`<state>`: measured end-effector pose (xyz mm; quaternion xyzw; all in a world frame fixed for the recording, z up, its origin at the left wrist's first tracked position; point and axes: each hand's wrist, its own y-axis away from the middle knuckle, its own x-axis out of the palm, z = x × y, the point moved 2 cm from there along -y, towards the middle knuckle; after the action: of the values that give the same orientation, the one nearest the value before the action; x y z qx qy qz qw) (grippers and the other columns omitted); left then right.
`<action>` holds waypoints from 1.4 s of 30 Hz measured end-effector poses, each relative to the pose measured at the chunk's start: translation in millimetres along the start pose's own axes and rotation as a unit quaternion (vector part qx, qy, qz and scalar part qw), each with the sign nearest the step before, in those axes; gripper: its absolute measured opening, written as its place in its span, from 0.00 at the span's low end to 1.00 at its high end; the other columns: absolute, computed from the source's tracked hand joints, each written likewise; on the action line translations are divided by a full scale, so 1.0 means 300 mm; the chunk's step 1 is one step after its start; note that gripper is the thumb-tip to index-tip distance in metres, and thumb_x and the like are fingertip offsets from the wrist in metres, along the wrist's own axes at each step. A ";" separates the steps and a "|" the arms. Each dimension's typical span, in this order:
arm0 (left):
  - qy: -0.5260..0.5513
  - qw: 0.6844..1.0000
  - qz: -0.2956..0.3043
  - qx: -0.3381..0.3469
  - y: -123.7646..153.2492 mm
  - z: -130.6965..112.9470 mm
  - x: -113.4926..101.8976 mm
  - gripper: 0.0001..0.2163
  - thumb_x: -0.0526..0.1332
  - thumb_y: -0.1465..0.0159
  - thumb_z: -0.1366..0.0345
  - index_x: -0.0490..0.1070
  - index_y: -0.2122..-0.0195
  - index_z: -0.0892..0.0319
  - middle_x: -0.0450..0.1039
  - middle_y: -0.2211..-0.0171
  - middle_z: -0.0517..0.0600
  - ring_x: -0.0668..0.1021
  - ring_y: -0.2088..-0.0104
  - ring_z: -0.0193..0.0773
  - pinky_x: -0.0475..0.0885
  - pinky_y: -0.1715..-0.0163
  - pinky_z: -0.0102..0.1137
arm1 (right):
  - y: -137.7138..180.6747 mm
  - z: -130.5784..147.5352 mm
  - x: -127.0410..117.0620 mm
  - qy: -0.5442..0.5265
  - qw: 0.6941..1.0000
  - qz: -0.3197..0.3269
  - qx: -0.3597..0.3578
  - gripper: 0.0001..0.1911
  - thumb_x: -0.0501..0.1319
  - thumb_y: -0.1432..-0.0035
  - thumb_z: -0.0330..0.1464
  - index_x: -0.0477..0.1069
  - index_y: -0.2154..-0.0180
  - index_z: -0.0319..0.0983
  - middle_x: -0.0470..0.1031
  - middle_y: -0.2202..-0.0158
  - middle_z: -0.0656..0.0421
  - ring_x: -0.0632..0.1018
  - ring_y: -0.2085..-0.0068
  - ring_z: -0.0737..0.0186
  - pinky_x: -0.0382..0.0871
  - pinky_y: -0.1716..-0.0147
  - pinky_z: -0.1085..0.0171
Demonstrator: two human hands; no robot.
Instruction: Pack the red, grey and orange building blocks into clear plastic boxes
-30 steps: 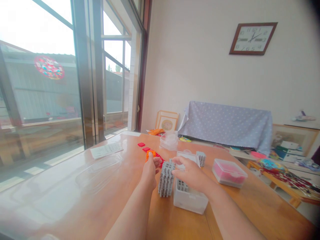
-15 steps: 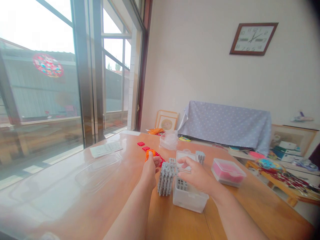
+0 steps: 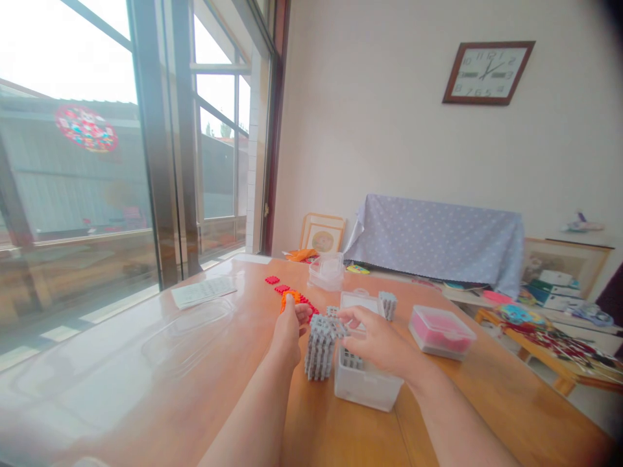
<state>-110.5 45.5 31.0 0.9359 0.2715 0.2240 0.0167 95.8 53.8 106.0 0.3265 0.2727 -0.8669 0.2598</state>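
My left hand [image 3: 291, 327] is closed on an orange plastic tile [image 3: 288, 299] with a toothed edge, thumb on top. Red toothed tiles [image 3: 282, 289] lie in a line beyond it. Between my hands stands a tall stack of grey grid tiles [image 3: 318, 353]. My right hand [image 3: 367, 331] reaches over an open clear plastic box [image 3: 367, 389], its thumb and fingers pinching a grey grid tile [image 3: 339, 329] beside the top of the stack. Inside the box more grey tiles show, partly hidden by that hand. Another small grey stack [image 3: 388, 305] stands behind the box.
A lidded clear box of pink pieces [image 3: 442, 329] stands at the right on the wooden table. Farther back is a clear container [image 3: 326, 272]. A paper sheet [image 3: 204, 292] and a clear lid [image 3: 187, 337] lie left, beside the window.
My right hand has shifted slightly toward the grey stack, and its spread fingers have closed on a grey tile. The left hand keeps the orange tile. The view has turned slightly right.
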 end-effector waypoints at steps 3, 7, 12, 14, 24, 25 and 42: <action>0.004 1.000 0.002 0.001 -0.006 0.004 0.000 0.34 0.52 0.43 0.30 0.75 0.62 0.59 0.78 0.55 0.58 0.76 0.55 0.46 0.66 0.60 0.36 | 0.017 -0.004 -0.017 -0.005 1.000 -0.008 0.008 0.20 0.63 0.49 0.31 0.75 0.52 0.41 0.78 0.56 0.57 0.77 0.54 0.57 0.69 0.52 0.60; 0.002 1.000 0.004 0.001 -0.010 0.007 0.001 0.34 0.52 0.43 0.29 0.75 0.62 0.58 0.78 0.56 0.58 0.76 0.56 0.46 0.66 0.61 0.36 | 0.036 -0.017 -0.023 -0.008 0.999 -0.025 0.024 0.09 0.59 0.45 0.33 0.75 0.63 0.39 0.78 0.66 0.60 0.77 0.63 0.61 0.68 0.61 0.63; -0.004 1.000 0.002 0.001 -0.004 0.003 0.000 0.33 0.52 0.42 0.31 0.75 0.62 0.58 0.78 0.55 0.57 0.76 0.56 0.46 0.66 0.60 0.36 | 0.046 -0.073 -0.024 0.028 0.997 -0.031 0.061 0.09 0.57 0.44 0.33 0.75 0.65 0.40 0.78 0.68 0.61 0.76 0.65 0.60 0.65 0.66 0.65; 0.002 1.000 0.000 -0.001 -0.001 0.001 0.000 0.32 0.52 0.42 0.32 0.75 0.63 0.58 0.79 0.55 0.58 0.76 0.56 0.46 0.65 0.61 0.36 | 0.053 -0.101 -0.029 0.043 0.996 -0.010 0.076 0.09 0.58 0.45 0.33 0.76 0.63 0.40 0.79 0.66 0.60 0.77 0.64 0.60 0.66 0.65 0.64; 0.008 1.000 0.006 -0.007 0.013 -0.011 0.006 0.31 0.52 0.41 0.32 0.75 0.62 0.58 0.78 0.52 0.60 0.76 0.51 0.49 0.65 0.59 0.37 | 0.063 -0.125 -0.035 0.173 0.978 0.067 0.097 0.10 0.67 0.54 0.36 0.77 0.66 0.43 0.80 0.68 0.61 0.76 0.67 0.60 0.60 0.70 0.66; 0.008 1.000 0.007 -0.006 0.014 -0.011 0.006 0.32 0.53 0.41 0.32 0.74 0.62 0.58 0.78 0.52 0.59 0.76 0.51 0.49 0.66 0.59 0.37 | 0.061 -0.121 -0.032 0.188 0.974 0.076 0.101 0.10 0.68 0.55 0.37 0.77 0.66 0.44 0.80 0.68 0.61 0.76 0.68 0.60 0.58 0.72 0.66; 0.008 1.000 0.001 -0.006 0.017 -0.018 0.004 0.31 0.54 0.41 0.33 0.75 0.63 0.59 0.78 0.53 0.58 0.76 0.51 0.48 0.66 0.60 0.36 | 0.038 -0.110 -0.015 0.053 0.982 0.161 0.085 0.07 0.62 0.53 0.28 0.73 0.67 0.39 0.75 0.71 0.64 0.73 0.70 0.66 0.57 0.73 0.70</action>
<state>-109.3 41.4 37.1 0.9344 0.2688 0.2330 0.0203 119.7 68.1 84.7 0.4323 0.1552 -0.8153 0.3526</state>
